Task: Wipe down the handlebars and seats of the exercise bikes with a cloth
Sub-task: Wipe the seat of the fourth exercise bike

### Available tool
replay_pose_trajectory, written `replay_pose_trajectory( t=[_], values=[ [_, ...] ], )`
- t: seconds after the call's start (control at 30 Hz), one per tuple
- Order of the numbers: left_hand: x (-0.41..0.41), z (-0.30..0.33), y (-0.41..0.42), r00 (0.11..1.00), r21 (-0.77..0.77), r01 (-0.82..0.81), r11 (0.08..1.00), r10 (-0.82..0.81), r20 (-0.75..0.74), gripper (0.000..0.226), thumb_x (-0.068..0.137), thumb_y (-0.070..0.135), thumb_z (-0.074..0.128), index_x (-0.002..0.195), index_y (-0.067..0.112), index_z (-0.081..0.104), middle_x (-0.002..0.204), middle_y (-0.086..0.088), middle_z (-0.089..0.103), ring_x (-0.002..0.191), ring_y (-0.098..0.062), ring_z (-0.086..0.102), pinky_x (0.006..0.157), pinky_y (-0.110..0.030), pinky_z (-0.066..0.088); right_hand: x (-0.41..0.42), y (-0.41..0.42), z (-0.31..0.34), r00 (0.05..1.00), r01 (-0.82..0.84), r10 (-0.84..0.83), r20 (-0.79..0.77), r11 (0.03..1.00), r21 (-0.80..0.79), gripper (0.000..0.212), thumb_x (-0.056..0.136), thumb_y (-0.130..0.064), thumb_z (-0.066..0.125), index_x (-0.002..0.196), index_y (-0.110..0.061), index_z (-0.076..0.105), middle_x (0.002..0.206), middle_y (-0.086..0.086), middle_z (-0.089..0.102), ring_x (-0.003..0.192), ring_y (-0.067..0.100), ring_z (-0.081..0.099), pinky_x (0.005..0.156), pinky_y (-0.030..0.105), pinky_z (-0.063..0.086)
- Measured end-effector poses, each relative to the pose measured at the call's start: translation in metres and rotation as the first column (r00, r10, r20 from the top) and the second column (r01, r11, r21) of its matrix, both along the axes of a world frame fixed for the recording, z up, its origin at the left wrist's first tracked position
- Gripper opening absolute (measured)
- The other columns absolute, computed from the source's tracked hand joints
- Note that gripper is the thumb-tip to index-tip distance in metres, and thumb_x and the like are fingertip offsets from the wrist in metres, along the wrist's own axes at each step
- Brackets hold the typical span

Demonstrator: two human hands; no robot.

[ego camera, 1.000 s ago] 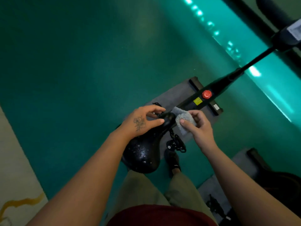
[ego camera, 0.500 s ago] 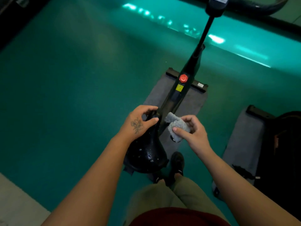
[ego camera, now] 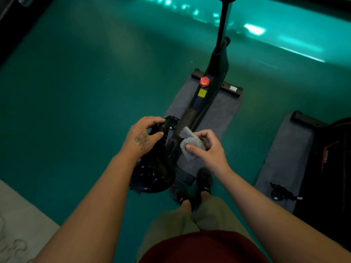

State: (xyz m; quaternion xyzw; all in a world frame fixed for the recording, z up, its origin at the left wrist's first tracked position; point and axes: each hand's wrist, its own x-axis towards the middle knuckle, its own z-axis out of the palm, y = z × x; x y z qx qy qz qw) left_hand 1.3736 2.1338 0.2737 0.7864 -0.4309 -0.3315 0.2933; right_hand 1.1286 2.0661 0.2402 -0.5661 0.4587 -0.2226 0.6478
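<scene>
A black bike seat (ego camera: 153, 173) speckled with wet droplets sits below me at centre. My left hand (ego camera: 141, 136) grips the narrow nose of the seat, fingers curled over it. My right hand (ego camera: 207, 147) pinches a crumpled grey cloth (ego camera: 190, 144) just right of the seat nose, a small gap away from it. The black bike frame (ego camera: 207, 97) with a red knob (ego camera: 204, 81) and a yellow sticker runs away from the seat toward the top. The handlebars are cut off at the top edge.
The bike stands on a grey mat (ego camera: 218, 114) on a green floor. A second grey mat (ego camera: 284, 160) and a dark bike body (ego camera: 330, 168) lie at the right. My shoes (ego camera: 204, 181) stand behind the seat. A pale floor strip (ego camera: 17, 223) is at the lower left.
The view has swung so the frame now points straight up the picture. My right hand with the cloth has drawn slightly away from the seat nose; my left hand keeps its grip.
</scene>
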Motion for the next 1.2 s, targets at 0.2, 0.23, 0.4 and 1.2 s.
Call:
replay_pose_trajectory(
  t=[0.2,0.23,0.4,1.2],
  values=[
    [-0.003,0.002,0.0,1.0,0.008,-0.014,1.0,0.014,-0.002,0.045,0.087,0.005,0.083,0.119,0.035,0.075,0.125,0.018,0.067,0.108,0.018,0.057,0.094,0.001,0.039,0.003,-0.011,0.001,0.998,-0.06,0.06,-0.01,0.998,0.011,0.036,0.075,-0.051,0.086,0.096,-0.043,0.058,0.104,-0.011,0.07,0.097,0.021,0.07,0.084,0.053,0.059],
    [-0.002,0.003,0.0,1.0,0.007,-0.013,1.0,0.013,-0.007,0.046,0.087,0.004,0.083,0.119,0.036,0.075,0.125,0.019,0.067,0.108,0.018,0.058,0.094,0.0,0.039,0.004,-0.011,0.002,0.998,-0.057,0.057,-0.008,0.998,0.011,0.036,0.075,-0.051,0.086,0.096,-0.043,0.058,0.104,-0.008,0.07,0.097,0.022,0.07,0.084,0.053,0.059],
    [0.003,0.001,0.003,0.999,-0.017,0.015,1.0,-0.015,-0.036,0.047,0.087,0.004,0.083,0.12,0.038,0.074,0.126,0.021,0.066,0.11,0.019,0.058,0.098,-0.002,0.04,0.012,-0.011,-0.002,1.0,-0.022,0.022,-0.005,1.0,0.003,0.034,0.082,-0.035,0.089,0.098,-0.041,0.059,0.106,-0.006,0.07,0.1,0.02,0.069,0.084,0.046,0.059],
    [0.07,-0.028,-0.009,0.84,-0.223,0.492,0.842,-0.526,-0.13,0.052,0.085,0.021,0.086,0.134,0.029,0.072,0.131,0.006,0.062,0.125,-0.003,0.06,0.114,-0.034,0.048,0.103,0.053,-0.017,0.885,0.466,-0.465,0.036,0.881,-0.082,0.037,0.085,-0.019,0.089,0.117,-0.021,0.071,0.114,-0.006,0.074,0.108,0.017,0.07,0.094,0.034,0.057]
  ],
)
